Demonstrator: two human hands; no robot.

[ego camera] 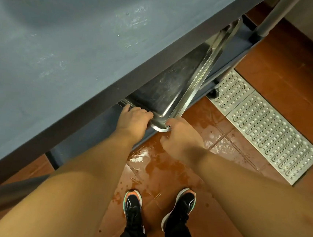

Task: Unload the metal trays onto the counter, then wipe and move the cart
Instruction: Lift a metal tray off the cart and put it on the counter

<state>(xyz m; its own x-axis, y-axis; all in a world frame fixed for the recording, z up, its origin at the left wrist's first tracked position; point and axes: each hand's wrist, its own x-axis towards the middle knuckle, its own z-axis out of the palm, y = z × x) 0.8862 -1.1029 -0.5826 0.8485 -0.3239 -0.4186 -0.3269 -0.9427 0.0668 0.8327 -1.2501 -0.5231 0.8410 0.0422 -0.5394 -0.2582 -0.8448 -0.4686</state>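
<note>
A grey-blue cart fills the left of the view; its bare top shelf (67,39) shows damp streaks. On the lower shelf (235,47) lies a stack of metal trays (166,83), partly hidden under the top shelf, with its near corner jutting over the shelf edge. My left hand (132,119) grips the near rim of the stack, left of the corner. My right hand (180,135) holds the rim just right of that corner, fingers curled beneath it.
Orange floor tiles (166,169) below the tray corner are wet. A perforated metal drain grate (265,129) lies to the right, with a cart caster (214,92) at its edge. A cart leg (270,16) rises at upper right. My two shoes stand at the bottom.
</note>
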